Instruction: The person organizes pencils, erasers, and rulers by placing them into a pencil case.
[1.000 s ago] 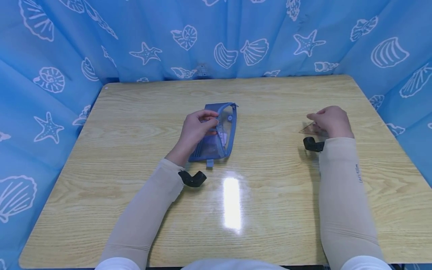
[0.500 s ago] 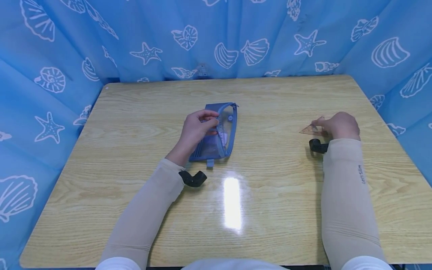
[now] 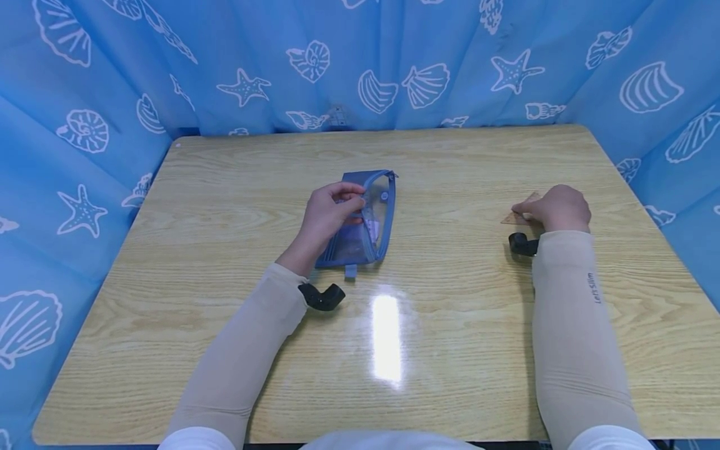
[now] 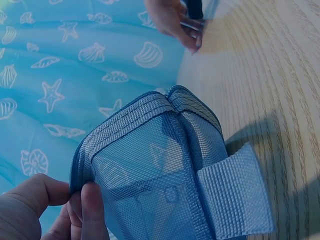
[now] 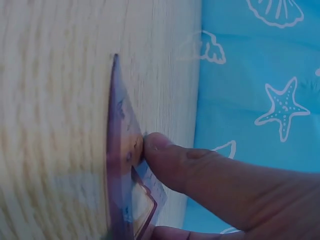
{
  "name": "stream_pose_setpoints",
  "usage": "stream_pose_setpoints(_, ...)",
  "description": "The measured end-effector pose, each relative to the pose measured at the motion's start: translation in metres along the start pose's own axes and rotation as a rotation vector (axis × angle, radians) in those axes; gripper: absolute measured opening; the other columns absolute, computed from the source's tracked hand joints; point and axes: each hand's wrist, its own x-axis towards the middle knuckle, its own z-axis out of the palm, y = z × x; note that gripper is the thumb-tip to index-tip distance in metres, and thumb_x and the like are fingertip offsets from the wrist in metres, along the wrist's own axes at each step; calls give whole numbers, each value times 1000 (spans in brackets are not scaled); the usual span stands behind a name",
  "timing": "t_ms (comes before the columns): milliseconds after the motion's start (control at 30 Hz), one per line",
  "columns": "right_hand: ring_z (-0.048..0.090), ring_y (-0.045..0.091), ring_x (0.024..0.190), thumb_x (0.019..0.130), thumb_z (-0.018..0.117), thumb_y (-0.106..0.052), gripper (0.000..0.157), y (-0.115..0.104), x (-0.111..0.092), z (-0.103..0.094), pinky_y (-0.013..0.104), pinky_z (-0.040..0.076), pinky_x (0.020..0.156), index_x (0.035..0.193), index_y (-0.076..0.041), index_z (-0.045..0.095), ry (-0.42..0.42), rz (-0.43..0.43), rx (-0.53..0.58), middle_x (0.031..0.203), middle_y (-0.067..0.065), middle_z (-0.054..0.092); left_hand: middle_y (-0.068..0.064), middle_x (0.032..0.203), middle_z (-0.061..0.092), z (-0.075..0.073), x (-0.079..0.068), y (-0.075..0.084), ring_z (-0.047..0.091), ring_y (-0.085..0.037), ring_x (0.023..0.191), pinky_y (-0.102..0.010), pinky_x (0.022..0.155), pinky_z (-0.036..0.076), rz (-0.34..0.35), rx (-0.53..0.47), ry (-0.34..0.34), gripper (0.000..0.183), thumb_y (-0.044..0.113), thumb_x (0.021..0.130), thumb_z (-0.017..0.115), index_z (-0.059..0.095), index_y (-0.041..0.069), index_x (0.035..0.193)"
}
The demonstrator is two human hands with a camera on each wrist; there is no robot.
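Observation:
A blue mesh zip pencil case lies unzipped left of the table's middle. My left hand pinches the edge of its opening between thumb and fingers; the left wrist view shows this grip on the zipper edge. A pale item shows inside through the mesh. Toward the right of the table, my right hand holds a clear, pinkish set square. In the right wrist view the thumb presses on the set square's edge, and another finger shows lower down, partly out of view.
The wood-grain table carries a bright light reflection near its front. Blue curtains with white shell prints stand behind it and on both sides. A fabric tab sticks out from the case's end.
My right hand shifted right and slightly nearer, then back left, staying at the set square. The left hand and the pencil case have stayed in place.

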Motion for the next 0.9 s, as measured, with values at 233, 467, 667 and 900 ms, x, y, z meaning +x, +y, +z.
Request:
stream_pose_setpoints(233,49,30,69,85,71,-42,47,-1,-1,0,37,47,56,66,-5,50,-13,11,89,62,7,49,-5,97,61,1,-1,1,63,-20,86,-30,73,63,3,-1,-1,19,10,92,66,70,8,111)
stream_pose_setpoints(467,49,29,72,85,73,-39,45,5,2,-1,39,46,62,77,3,60,-36,23,183,63,6,49,-6,98,62,1,-1,1,63,-19,86,-30,72,63,2,-8,-2,20,10,92,66,70,8,111)
stream_pose_setpoints(667,54,29,79,88,71,-34,42,13,6,-1,48,49,79,86,8,70,-62,61,256,64,6,59,-5,97,62,1,-1,0,63,-19,86,-30,72,62,2,-6,1,20,9,92,66,70,7,111)
stream_pose_setpoints(900,58,18,60,89,71,-27,31,16,10,-2,37,43,69,64,-9,70,-91,76,344,55,-1,62,-6,97,62,0,-3,2,63,-19,86,-29,73,62,1,-2,2,20,9,92,65,70,7,111)
